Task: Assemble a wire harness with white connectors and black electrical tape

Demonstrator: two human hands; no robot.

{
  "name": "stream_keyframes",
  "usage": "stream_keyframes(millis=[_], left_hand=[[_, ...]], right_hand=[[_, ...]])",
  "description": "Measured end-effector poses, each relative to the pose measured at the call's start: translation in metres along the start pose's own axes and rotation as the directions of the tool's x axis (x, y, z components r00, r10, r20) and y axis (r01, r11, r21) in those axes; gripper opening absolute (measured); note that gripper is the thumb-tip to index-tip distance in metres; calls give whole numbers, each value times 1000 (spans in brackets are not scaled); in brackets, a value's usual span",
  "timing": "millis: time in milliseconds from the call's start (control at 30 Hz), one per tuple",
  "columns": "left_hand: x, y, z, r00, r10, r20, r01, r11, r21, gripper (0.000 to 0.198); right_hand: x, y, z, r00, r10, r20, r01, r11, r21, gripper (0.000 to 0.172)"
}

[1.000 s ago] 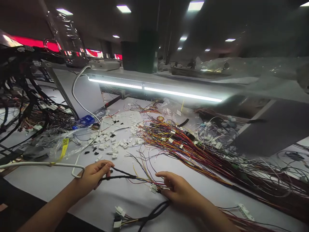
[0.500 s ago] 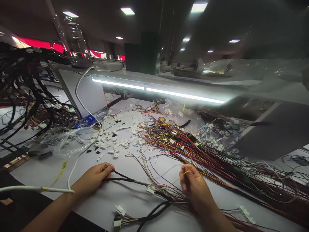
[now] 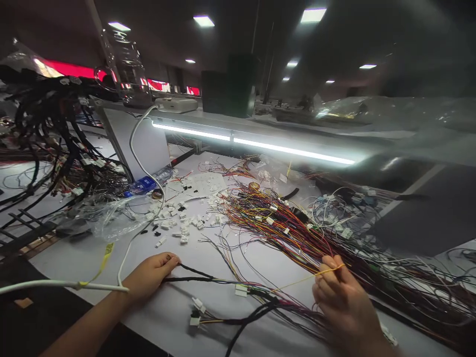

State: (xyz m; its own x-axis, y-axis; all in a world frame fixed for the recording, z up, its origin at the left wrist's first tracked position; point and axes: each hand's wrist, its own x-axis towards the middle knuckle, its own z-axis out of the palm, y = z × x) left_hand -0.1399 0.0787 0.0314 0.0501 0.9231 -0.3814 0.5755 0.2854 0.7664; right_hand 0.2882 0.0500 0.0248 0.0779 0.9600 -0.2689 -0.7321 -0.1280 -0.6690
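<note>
My left hand (image 3: 154, 275) is closed on the black-taped branches of a wire harness (image 3: 199, 274), at the near left of the table. To the right, my right hand (image 3: 344, 297) pinches a yellow wire (image 3: 303, 281), stretched taut from the harness. A white connector (image 3: 241, 290) sits on the harness between my hands. Below it, a black-sleeved branch (image 3: 238, 322) ends in white connectors (image 3: 196, 312). Several thin loose wires (image 3: 223, 253) fan out from the harness toward the back.
A thick bundle of coloured wires (image 3: 275, 218) runs across the right side. Loose white connectors (image 3: 182, 228) are scattered mid-table. A white cable (image 3: 130, 248) hangs by my left wrist. A plastic bottle (image 3: 143, 186), a clear bag (image 3: 119, 215) and a lit tube (image 3: 290, 149) lie beyond.
My right hand has moved right and toward me, drawing the yellow wire from a slack loop into a straight line. My left hand keeps its hold. The view has shifted slightly.
</note>
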Motion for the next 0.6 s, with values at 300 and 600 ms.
stream_keyframes(millis=[300,600], left_hand=[[-12,10,7,997,72,-6,-73,992,-104,50],[-17,2,4,998,60,10,-59,997,-49,51]], right_hand=[[-16,57,53,919,298,259,113,429,-896,40],[-28,72,117,552,543,633,246,619,-746,25]])
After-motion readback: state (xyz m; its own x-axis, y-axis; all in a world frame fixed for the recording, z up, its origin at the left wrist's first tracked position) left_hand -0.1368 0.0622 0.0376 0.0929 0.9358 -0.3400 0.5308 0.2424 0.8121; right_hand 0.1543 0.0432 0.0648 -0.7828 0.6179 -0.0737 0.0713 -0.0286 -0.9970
